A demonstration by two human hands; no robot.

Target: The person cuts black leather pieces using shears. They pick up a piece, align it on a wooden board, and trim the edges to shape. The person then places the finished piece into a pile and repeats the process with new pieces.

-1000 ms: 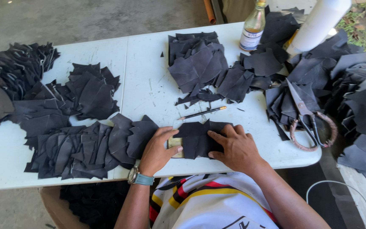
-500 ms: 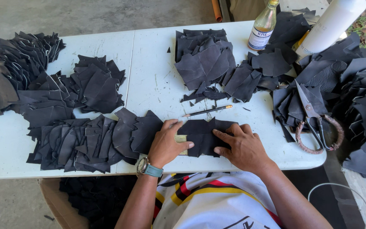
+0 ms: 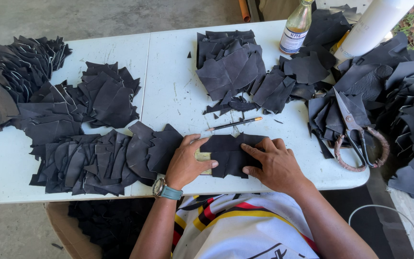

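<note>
Black leather piece [image 3: 231,152] lies at the table's [image 3: 168,96] near edge; both flat hands, left [image 3: 186,162] and right [image 3: 274,163], press it ungrasped, positions unchanged since a second ago, pencil [image 3: 233,124] just beyond.

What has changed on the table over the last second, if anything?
Almost nothing. Both hands press the same black piece flat at the table's near edge: left hand over a pale block, right hand on the piece's right side. Pencil, scissors, bottle and stacks have not moved.
</note>
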